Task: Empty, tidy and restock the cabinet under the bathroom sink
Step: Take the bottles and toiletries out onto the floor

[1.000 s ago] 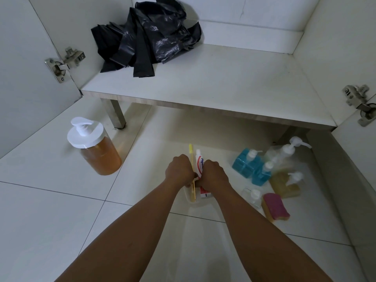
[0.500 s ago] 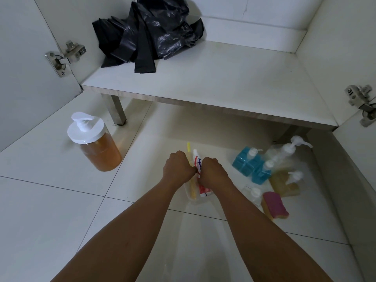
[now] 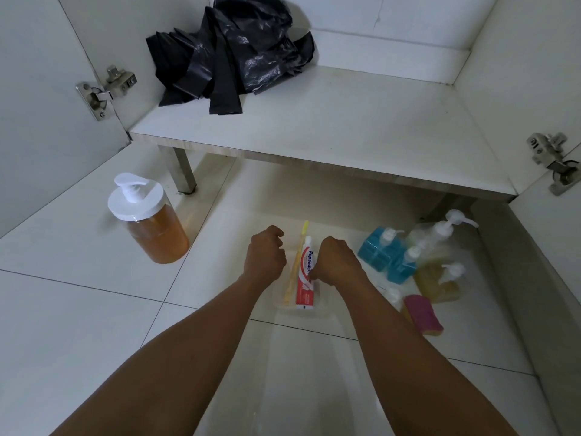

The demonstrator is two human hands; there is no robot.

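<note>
Now that the left hand [image 3: 265, 258] has left the toothpaste [image 3: 304, 278], fingers [image 3: 276, 236] curled empty, the right hand [image 3: 338, 262] seemingly pinches it for restocking.

Clear tray [image 3: 303, 309]: low, transparent, flat on the floor tiles. Left hand [image 3: 265, 253] and right hand [image 3: 338, 262] grip its side rims.
In tray: red-white toothpaste tube [image 3: 305, 278], cap pointing away, with yellow toothbrush [image 3: 296, 265] alongside on its left.
Right of tray: two blue pump bottles [image 3: 382, 250], clear pump bottle [image 3: 440, 231], amber pump bottle [image 3: 440, 281], pink sponge [image 3: 423, 314].
Left of tray, well apart: large amber pump jar [image 3: 151, 221], upright.
Beyond tray: crumpled black bags [image 3: 232, 48] on the cabinet base [image 3: 345, 121].
</note>
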